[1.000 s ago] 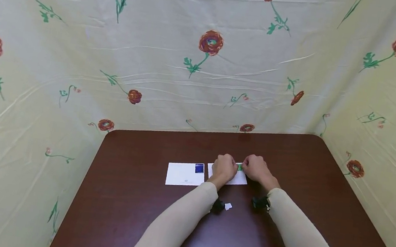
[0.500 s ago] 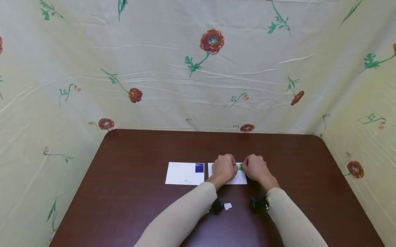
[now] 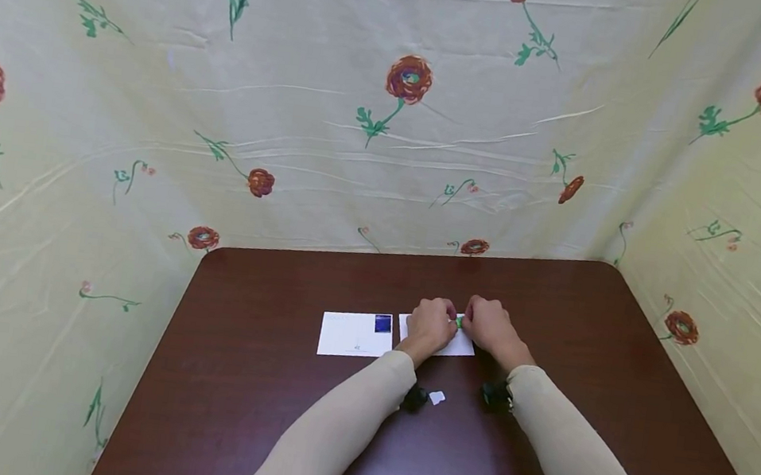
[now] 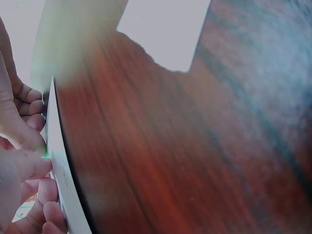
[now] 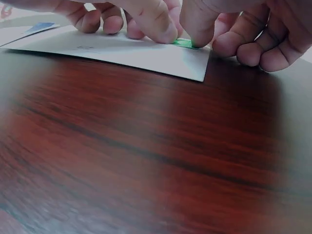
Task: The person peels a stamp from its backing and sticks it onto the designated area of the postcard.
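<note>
A small green stamp (image 5: 184, 43) lies at the top right corner of a white envelope (image 3: 458, 348) on the table. My left hand (image 3: 430, 327) holds the stamp's left edge by the thumb tip, its other fingers curled over the envelope. From the right side my right hand (image 3: 493, 329) has its thumb tip on the stamp's other edge, fingers bent down beside the envelope's corner. Between the two thumbs only a strip of green shows in the right wrist view. Most of the envelope's upper part is hidden under the left hand.
Left of the hands lies another white envelope (image 3: 353, 337) bearing a dark blue stamp (image 3: 383, 324). A torn white paper scrap (image 3: 436, 397) sits nearer on the brown table (image 3: 242, 412). Flowered cloth (image 3: 308, 132) hangs along the table's back and sides.
Both hands stay nearly in place over the stamp. My right hand has shifted slightly left, closer to the left one, and less green shows between them.
</note>
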Tool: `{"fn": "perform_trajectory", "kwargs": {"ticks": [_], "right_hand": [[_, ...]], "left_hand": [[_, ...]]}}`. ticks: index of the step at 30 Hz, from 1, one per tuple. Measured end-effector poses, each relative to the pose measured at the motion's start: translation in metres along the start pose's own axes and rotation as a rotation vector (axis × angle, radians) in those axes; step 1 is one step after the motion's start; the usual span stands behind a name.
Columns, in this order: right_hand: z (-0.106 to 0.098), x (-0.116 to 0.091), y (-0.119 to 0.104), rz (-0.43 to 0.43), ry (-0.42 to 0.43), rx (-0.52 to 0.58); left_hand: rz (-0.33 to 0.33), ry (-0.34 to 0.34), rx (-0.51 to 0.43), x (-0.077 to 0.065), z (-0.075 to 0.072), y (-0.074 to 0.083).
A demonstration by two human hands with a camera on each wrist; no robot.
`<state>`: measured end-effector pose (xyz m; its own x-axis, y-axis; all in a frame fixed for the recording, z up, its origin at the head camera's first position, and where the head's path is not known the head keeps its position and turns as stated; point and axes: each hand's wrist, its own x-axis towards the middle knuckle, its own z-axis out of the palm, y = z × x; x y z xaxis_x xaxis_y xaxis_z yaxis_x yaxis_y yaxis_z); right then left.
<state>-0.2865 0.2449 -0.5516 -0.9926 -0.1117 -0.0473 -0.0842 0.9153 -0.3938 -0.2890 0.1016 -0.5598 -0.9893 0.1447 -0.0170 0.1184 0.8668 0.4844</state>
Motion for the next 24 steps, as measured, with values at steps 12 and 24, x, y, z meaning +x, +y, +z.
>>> {"fn": "perform_trajectory", "kwargs": {"ticks": [12, 24], "right_hand": [[0.005, -0.008, 0.017, -0.164, -0.001, 0.04], [0.001, -0.012, 0.015, -0.152, -0.03, 0.016]], "left_hand": [[0.007, -0.026, 0.006, -0.002, 0.001, -0.001], [0.021, -0.037, -0.005, -0.005, 0.001, -0.002]]}}
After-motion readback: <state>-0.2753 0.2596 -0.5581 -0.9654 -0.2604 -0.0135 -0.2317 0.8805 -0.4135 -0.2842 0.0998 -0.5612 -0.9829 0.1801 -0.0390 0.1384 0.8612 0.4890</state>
